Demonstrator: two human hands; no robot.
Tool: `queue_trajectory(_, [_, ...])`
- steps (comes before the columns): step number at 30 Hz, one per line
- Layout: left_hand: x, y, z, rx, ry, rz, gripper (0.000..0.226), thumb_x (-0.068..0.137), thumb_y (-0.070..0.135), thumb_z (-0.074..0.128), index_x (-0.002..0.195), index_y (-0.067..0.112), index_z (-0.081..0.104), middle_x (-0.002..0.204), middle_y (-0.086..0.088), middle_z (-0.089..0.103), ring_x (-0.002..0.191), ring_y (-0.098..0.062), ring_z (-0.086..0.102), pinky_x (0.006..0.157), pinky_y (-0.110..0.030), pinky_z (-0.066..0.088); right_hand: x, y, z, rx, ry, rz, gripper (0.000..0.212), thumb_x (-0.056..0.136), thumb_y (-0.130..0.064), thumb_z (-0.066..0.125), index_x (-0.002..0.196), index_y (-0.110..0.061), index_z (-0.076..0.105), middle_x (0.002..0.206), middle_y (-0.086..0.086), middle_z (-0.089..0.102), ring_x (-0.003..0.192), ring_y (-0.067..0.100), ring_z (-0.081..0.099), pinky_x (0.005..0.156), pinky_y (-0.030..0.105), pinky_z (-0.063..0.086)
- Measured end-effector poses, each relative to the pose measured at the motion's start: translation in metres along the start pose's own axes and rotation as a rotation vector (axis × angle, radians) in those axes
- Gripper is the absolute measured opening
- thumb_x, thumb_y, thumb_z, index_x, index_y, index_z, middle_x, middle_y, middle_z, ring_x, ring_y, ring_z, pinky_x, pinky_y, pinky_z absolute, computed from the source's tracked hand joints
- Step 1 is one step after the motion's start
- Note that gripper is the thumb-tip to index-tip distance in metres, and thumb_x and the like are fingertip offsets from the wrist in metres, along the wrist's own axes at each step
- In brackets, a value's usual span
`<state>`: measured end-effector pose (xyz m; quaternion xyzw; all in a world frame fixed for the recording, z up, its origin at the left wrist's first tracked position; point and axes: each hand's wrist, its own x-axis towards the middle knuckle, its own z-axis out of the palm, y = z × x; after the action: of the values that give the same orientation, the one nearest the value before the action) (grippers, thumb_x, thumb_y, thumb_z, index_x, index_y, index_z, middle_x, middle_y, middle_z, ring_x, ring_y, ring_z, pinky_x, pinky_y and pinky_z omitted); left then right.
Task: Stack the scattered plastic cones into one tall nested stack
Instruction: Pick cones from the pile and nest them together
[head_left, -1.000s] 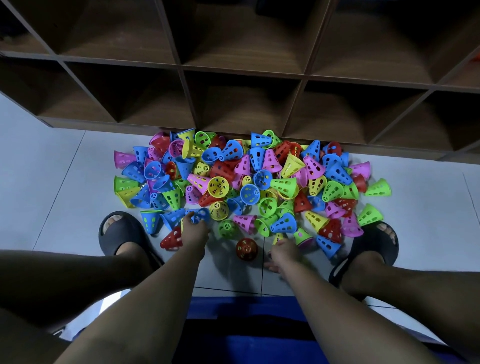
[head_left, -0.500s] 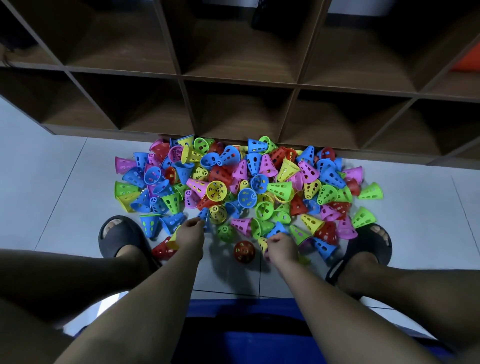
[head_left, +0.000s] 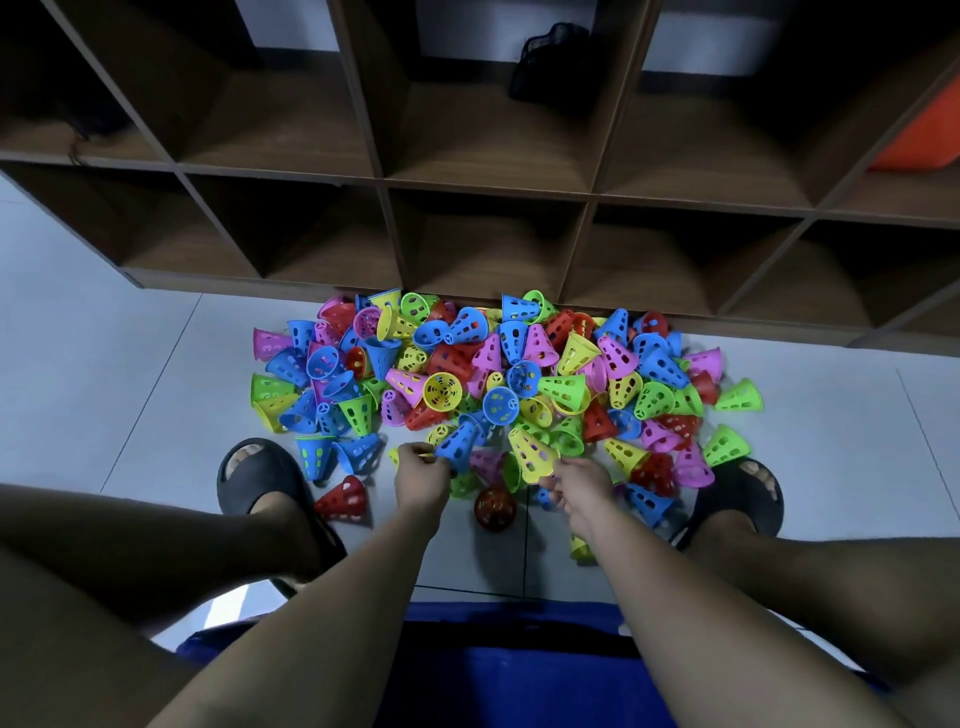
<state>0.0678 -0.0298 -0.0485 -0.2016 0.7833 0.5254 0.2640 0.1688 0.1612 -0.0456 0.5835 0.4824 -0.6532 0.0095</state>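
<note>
A wide pile of perforated plastic cones (head_left: 498, 374) in blue, green, yellow, pink and red lies on the floor in front of me. My left hand (head_left: 421, 478) grips a blue cone (head_left: 458, 444) by its wide end, its tip pointing away from me. My right hand (head_left: 576, 486) holds a yellow cone (head_left: 532, 453) lifted just above the pile's near edge. A red cone (head_left: 344, 499) lies alone by my left foot. Another red cone (head_left: 494, 509) stands between my hands, seen from above.
A dark wooden cubby shelf (head_left: 483, 182) stands right behind the pile; an orange object (head_left: 919, 140) sits in a right cubby. My feet in black slides (head_left: 260, 478) flank the pile on the grey tiled floor (head_left: 104, 395). A blue seat (head_left: 509, 654) is under me.
Both hands have closed on cones at the near edge of the pile and lifted them: the left took a blue one, the right a yellow one. The camera has tilted upward.
</note>
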Motion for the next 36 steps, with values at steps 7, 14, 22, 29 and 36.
queue_trajectory(7, [-0.016, -0.022, 0.013, -0.036, -0.175, -0.096, 0.036, 0.099, -0.004, 0.044, 0.126, 0.01, 0.064, 0.107, -0.01, 0.069, 0.084, -0.024, 0.062, 0.067, -0.032, 0.05, -0.004, -0.009, -0.001, 0.226, -0.105, 0.134, 0.02, 0.105, -0.001, 0.048, 0.104, -0.008, 0.066, 0.077, 0.006, 0.062, 0.06, 0.011, 0.049, 0.049, 0.022, 0.033])
queue_trajectory(14, [-0.029, -0.024, 0.013, -0.08, -0.255, -0.104, 0.047, 0.099, -0.015, 0.036, 0.124, 0.006, 0.069, 0.118, -0.012, 0.07, 0.088, -0.02, 0.066, 0.05, -0.017, 0.05, -0.008, 0.004, 0.011, 0.119, -0.254, 0.244, 0.027, 0.109, -0.005, 0.04, 0.103, -0.011, 0.065, 0.073, 0.004, 0.055, 0.056, 0.011, 0.046, 0.046, 0.021, 0.032])
queue_trajectory(22, [-0.014, -0.027, 0.004, -0.142, -0.284, -0.173, 0.039, 0.105, -0.006, 0.041, 0.117, 0.014, 0.072, 0.101, -0.018, 0.067, 0.077, -0.026, 0.06, 0.055, -0.03, 0.05, -0.018, 0.014, 0.015, 0.057, -0.312, 0.303, 0.027, 0.109, -0.006, 0.034, 0.104, -0.008, 0.061, 0.084, 0.009, 0.058, 0.06, 0.014, 0.044, 0.053, 0.025, 0.03])
queue_trajectory(29, [-0.023, -0.018, 0.018, -0.228, -0.405, -0.221, 0.031, 0.106, -0.002, 0.044, 0.114, 0.017, 0.068, 0.105, -0.006, 0.076, 0.084, -0.02, 0.068, 0.063, -0.028, 0.047, -0.014, 0.013, 0.01, 0.08, -0.318, 0.281, 0.028, 0.106, -0.014, 0.037, 0.098, -0.012, 0.064, 0.076, 0.004, 0.057, 0.052, 0.011, 0.038, 0.045, 0.023, 0.025])
queue_trajectory(36, [-0.027, -0.017, 0.027, -0.103, -0.439, -0.196, 0.024, 0.109, 0.002, 0.045, 0.108, 0.014, 0.066, 0.101, -0.006, 0.074, 0.079, -0.018, 0.067, 0.053, -0.024, 0.051, -0.008, 0.012, 0.0, 0.089, -0.236, 0.235, 0.026, 0.104, -0.015, 0.041, 0.101, -0.012, 0.066, 0.073, 0.005, 0.058, 0.051, 0.012, 0.039, 0.042, 0.023, 0.026])
